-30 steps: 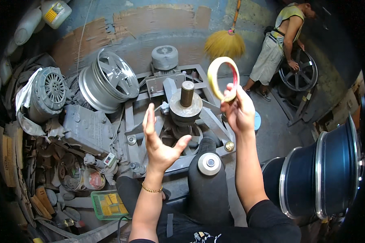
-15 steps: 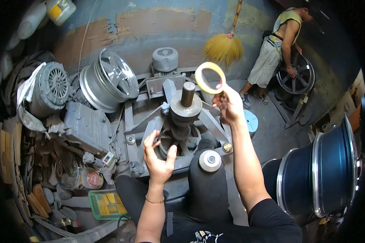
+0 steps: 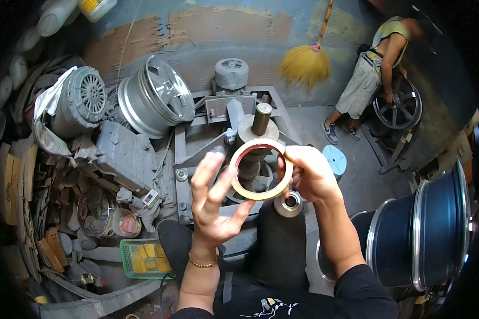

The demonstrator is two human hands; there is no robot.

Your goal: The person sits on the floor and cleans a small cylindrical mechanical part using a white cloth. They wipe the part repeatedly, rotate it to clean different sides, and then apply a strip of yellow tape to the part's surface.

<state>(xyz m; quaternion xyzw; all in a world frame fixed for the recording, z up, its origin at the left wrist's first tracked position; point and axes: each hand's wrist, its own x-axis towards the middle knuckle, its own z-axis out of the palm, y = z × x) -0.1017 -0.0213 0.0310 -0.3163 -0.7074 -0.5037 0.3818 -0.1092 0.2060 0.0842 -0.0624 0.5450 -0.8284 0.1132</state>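
Note:
A pale yellow roll of masking tape [image 3: 238, 186] with a red inner core is upright in front of me, its hole facing me. My right hand [image 3: 315, 174] pinches its right rim between thumb and fingers. At the roll's left side is my left hand [image 3: 214, 202], fingers spread, the fingertips close to the rim; whether they touch it I cannot tell. Behind the roll stands a machine with an upright metal shaft [image 3: 261, 119] on a round flange, partly hidden by the tape. A round metal collar [image 3: 289, 206] rests on my thigh below the roll.
Silver wheel rim [image 3: 157, 98] and grey motor [image 3: 84, 98] stand at left. Green basket [image 3: 126, 260] with yellow blocks sits lower left. Dark blue rims [image 3: 394, 239] fill the right. A broom [image 3: 306, 64] hangs behind; a co-worker [image 3: 380, 64] handles a dark wheel [image 3: 398, 103].
My right hand has brought the tape roll down and left, nearer me, turning its hole toward me. My left hand has moved up beside it. The whole view has shifted slightly.

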